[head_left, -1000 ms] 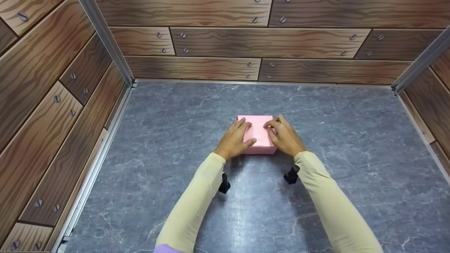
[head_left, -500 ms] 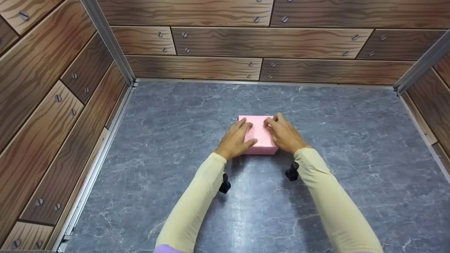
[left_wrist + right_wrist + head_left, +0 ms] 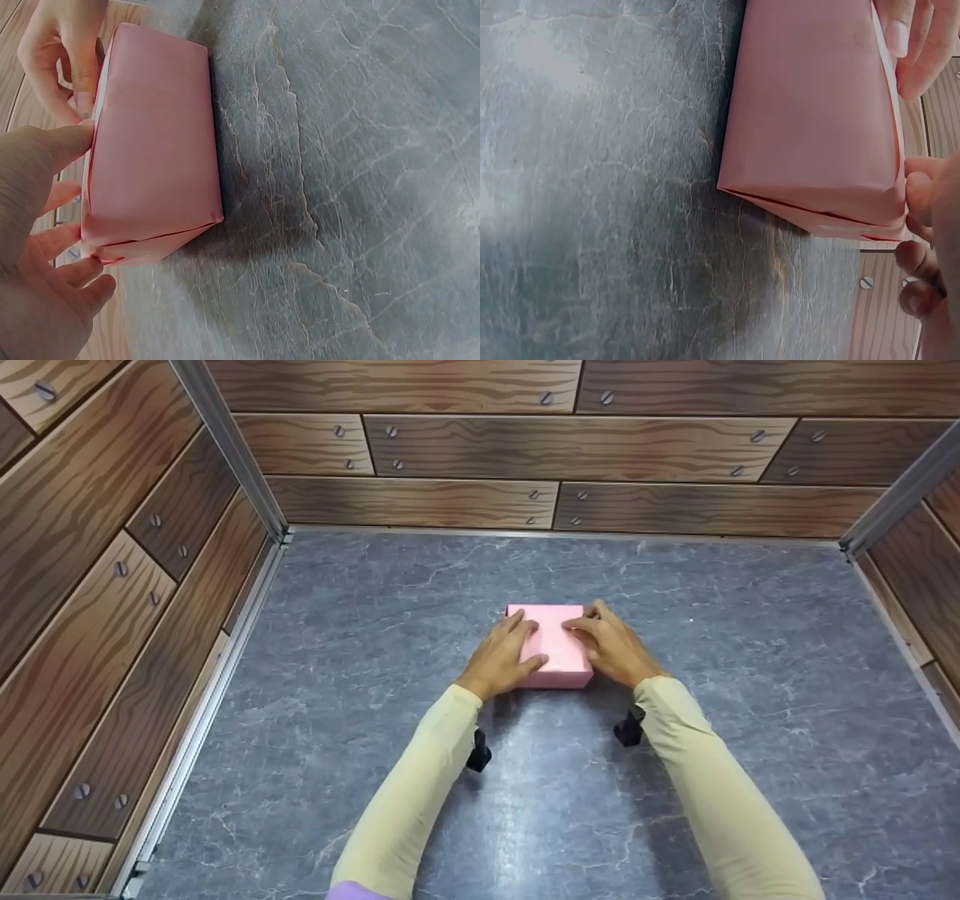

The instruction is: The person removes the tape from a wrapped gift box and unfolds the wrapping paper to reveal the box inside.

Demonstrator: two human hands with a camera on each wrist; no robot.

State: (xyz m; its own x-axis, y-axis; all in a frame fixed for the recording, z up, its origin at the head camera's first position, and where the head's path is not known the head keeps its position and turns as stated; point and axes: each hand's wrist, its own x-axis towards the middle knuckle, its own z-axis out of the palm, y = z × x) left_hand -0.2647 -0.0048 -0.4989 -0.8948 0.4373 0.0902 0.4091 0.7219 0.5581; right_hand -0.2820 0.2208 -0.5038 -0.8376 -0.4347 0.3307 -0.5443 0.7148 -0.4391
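Note:
A pink paper-wrapped box (image 3: 551,649) sits on the grey marbled surface, with folded paper at its ends. My left hand (image 3: 499,656) lies over its left side, thumb and fingers spread on the top. In the left wrist view, the left thumb (image 3: 71,142) touches the upper edge and other fingers meet the folded end (image 3: 161,244). My right hand (image 3: 611,645) rests at the right side, index finger stretched over the top and other fingers bent near the far right corner. The right wrist view shows right fingertips (image 3: 919,187) against the upper edge, beside the folded end.
Plank-patterned walls (image 3: 450,450) with metal edging enclose the marbled surface (image 3: 360,607) at the back and both sides. A small black wrist-camera mount hangs under each pale sleeve (image 3: 409,787).
My right hand has shifted slightly right, and its index finger now lies straighter across the top, thumb less visible. My left hand and the box stay nearly still.

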